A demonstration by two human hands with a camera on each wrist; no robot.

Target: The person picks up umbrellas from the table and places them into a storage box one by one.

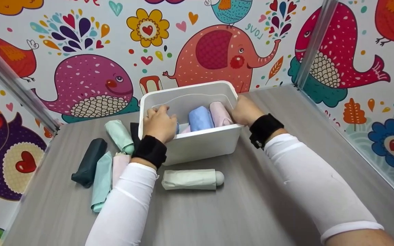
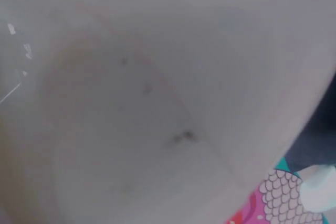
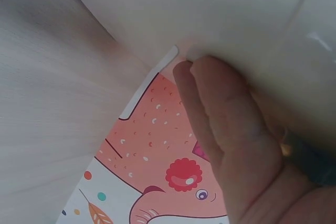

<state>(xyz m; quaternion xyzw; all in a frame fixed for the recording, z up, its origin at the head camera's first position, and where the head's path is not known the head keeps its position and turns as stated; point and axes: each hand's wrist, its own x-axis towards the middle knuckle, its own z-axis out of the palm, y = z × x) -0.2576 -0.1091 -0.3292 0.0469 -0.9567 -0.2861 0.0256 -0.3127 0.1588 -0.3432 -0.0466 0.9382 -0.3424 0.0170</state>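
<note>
A white plastic bin (image 1: pixel 204 143) holds a blue folded umbrella (image 1: pixel 200 118) and a pale pink folded umbrella (image 1: pixel 220 114). My left hand (image 1: pixel 161 124) reaches over the near left rim into the bin, its fingers bent downward. Part of another blue item (image 1: pixel 177 128) shows beside that hand; whether the fingers hold it is hidden. At the bin's right end, my right hand (image 1: pixel 248 111) grips the rim. In the right wrist view its fingers (image 3: pixel 226 103) lie against the outer wall. The left wrist view is mostly filled by the bin's blurred white wall (image 2: pixel 157 103).
In front of the bin lies a pale green folded umbrella (image 1: pixel 190 179). Left of it are a dark green umbrella (image 1: pixel 90 160), a mint one (image 1: pixel 102 181), a light green one (image 1: pixel 119 135), a pink one (image 1: pixel 120 165) and a black item (image 1: pixel 134 133). Patterned walls (image 1: pixel 162 68) enclose the grey tabletop (image 1: pixel 251 212).
</note>
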